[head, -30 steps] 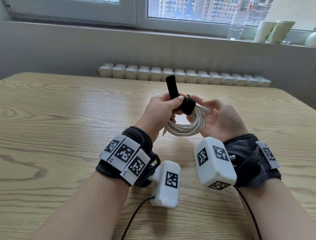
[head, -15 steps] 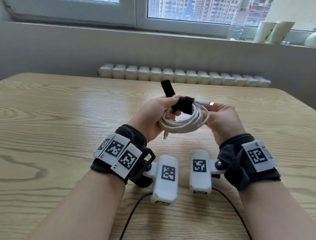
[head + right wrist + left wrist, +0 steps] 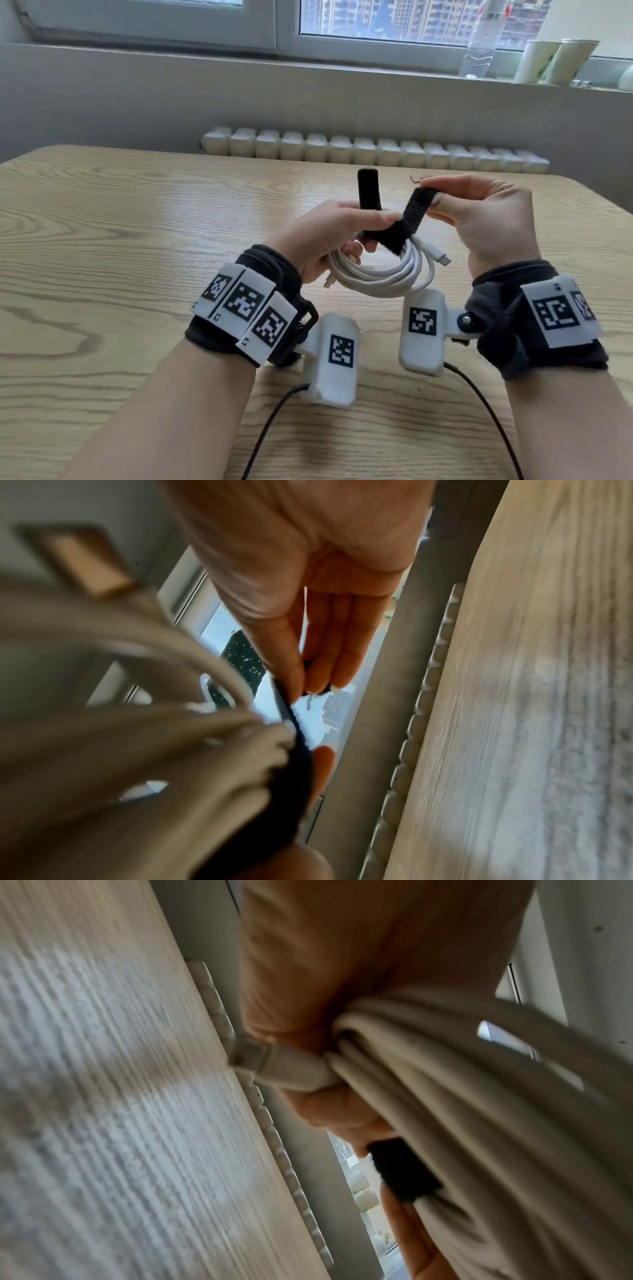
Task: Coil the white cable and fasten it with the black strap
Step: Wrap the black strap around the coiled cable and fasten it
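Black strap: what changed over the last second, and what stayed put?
The right hand left the white cable, rose and now pinches one end of the black strap, pulling it up and to the right; that end had lain wrapped on the coil. The left hand still grips coil and strap, whose other end still sticks up.

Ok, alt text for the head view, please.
Left hand holds the coiled white cable above the wooden table, while the right hand pinches one end of the black strap looped round the coil.
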`<move>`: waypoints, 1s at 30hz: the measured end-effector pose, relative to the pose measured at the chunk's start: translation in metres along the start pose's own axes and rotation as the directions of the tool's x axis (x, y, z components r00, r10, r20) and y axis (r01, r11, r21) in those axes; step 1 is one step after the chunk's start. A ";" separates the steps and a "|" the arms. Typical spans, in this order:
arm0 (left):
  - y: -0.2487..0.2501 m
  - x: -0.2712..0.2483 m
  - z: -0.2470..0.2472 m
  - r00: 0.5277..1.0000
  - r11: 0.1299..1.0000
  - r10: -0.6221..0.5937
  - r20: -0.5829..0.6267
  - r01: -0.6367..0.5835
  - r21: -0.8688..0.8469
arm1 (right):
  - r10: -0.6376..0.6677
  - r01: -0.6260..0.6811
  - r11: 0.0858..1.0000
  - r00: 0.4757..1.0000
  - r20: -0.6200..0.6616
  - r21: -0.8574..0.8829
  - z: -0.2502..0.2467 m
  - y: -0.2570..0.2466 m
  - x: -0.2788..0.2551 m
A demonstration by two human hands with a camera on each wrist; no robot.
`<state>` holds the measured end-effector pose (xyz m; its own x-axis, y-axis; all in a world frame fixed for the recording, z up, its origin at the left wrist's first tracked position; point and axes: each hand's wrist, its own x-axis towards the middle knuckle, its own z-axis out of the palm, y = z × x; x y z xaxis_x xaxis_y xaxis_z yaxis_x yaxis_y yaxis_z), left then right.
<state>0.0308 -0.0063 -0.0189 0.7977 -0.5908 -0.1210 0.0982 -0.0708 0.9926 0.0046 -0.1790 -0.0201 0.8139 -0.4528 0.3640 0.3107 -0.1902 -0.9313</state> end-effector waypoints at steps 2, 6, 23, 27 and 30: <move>0.001 -0.001 0.000 1.000 1.000 0.016 0.008 -0.016 0.022 | -0.022 0.022 1.000 1.000 0.009 -0.004 0.000 -0.004 -0.003; 0.002 -0.003 0.000 0.999 0.998 0.018 0.039 -0.020 0.054 | -0.083 0.085 0.996 0.995 0.056 -0.033 0.004 -0.010 -0.008; -0.004 0.005 -0.002 0.973 0.992 0.123 -0.193 -0.123 0.014 | -0.010 0.016 0.999 0.991 0.134 -0.046 0.000 -0.007 -0.006; -0.006 0.007 -0.002 0.968 0.991 0.129 -0.216 -0.130 0.013 | 0.146 -0.142 0.989 0.981 0.126 -0.045 -0.001 -0.006 -0.006; -0.006 0.007 0.000 0.969 0.991 0.137 -0.207 -0.132 0.036 | 0.194 -0.177 0.980 0.952 0.238 -0.092 0.002 -0.005 -0.008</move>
<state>0.0360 -0.0103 -0.0262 0.9093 -0.4157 0.0184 -0.0296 -0.0206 0.9994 -0.0027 -0.1729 -0.0185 0.9518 -0.2602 0.1625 0.1156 -0.1865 -0.9756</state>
